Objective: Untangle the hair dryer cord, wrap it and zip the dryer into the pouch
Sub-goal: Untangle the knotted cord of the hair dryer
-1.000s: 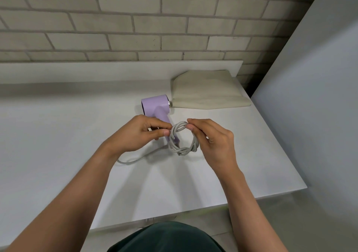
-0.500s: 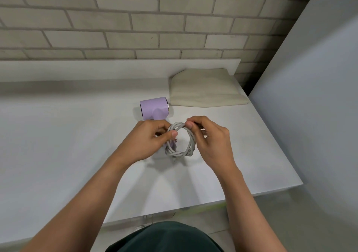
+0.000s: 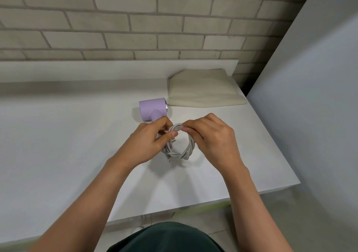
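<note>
A lilac hair dryer (image 3: 152, 108) lies on the white table (image 3: 67, 145), its handle running toward me and hidden under my left hand (image 3: 149, 141). Its grey cord (image 3: 186, 151) is wound into a small round coil of several turns, held just above the table. My left hand pinches the coil's left side and my right hand (image 3: 211, 135) pinches its top. A flat beige pouch (image 3: 203, 88) lies at the back right, just beyond the dryer's nozzle end.
A raised white ledge (image 3: 116, 68) runs along the back under a brick wall. The table's right edge (image 3: 271, 131) drops off beside a grey panel (image 3: 310, 96). Floor shows below the near edge.
The loose tail of cord that trailed left on the table has been drawn into the coil. Both hands stay on the coil, which has gained turns and closed up.
</note>
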Demonstrator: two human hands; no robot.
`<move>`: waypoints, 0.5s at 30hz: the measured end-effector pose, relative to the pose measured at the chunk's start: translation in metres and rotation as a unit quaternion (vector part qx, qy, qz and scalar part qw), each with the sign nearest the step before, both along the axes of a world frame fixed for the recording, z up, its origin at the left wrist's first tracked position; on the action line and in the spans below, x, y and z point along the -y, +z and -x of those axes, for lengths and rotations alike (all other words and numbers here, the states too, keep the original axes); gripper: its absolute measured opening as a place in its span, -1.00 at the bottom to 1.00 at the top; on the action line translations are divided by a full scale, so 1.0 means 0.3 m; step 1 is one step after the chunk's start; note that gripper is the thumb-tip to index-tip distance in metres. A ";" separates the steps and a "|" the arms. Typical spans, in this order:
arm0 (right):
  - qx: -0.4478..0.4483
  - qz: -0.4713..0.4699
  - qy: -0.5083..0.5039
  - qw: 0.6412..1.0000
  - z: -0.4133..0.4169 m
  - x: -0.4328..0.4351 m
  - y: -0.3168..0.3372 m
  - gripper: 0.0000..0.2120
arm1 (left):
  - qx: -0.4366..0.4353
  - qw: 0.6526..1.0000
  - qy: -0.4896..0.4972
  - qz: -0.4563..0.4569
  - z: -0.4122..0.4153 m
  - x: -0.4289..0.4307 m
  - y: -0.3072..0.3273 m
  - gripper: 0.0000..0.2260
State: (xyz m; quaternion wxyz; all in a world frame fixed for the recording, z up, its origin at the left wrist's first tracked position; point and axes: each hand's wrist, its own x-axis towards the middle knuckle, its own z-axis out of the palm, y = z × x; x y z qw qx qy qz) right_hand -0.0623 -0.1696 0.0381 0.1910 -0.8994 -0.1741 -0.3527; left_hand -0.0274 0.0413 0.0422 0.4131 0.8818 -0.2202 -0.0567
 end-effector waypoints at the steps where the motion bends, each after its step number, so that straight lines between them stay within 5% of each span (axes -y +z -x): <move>1: 0.013 -0.031 -0.003 0.999 0.006 0.001 0.001 -0.82 | 0.014 1.000 0.012 0.018 0.000 -0.001 -0.003 -0.86; 10: -0.004 -0.342 -0.022 0.939 0.045 -0.025 0.039 -0.91 | 0.048 0.994 0.078 0.065 -0.009 0.009 0.019 -0.91; 12: -0.045 -0.314 -0.038 0.948 0.040 -0.006 0.036 -0.90 | 0.056 0.994 0.083 0.043 -0.020 0.018 0.022 -0.90; 15: -0.043 -0.119 -0.061 0.990 0.036 0.016 0.039 -0.75 | 0.057 0.993 0.098 0.017 -0.028 0.025 0.020 -0.86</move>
